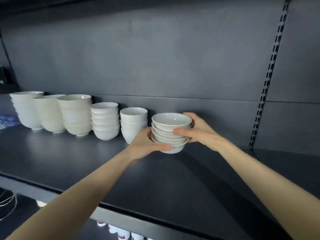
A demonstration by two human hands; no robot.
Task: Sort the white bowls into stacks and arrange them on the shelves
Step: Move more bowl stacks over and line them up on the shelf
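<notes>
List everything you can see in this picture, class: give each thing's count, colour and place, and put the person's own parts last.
Standing bowl stacks: five, white to cream, in a row at the back of the shelf, tallest at the left.
Held bowl stack: one, white, right end of the row, between both hands.
Shelf: one, dark grey, carrying all the bowls.
Slotted upright: one, black, right of the back panel.
Items below the shelf: several, white with red, too blurred to name.
Left hand: one, grip on the held stack's lower left.
Right hand: one, grip on its right side.
</notes>
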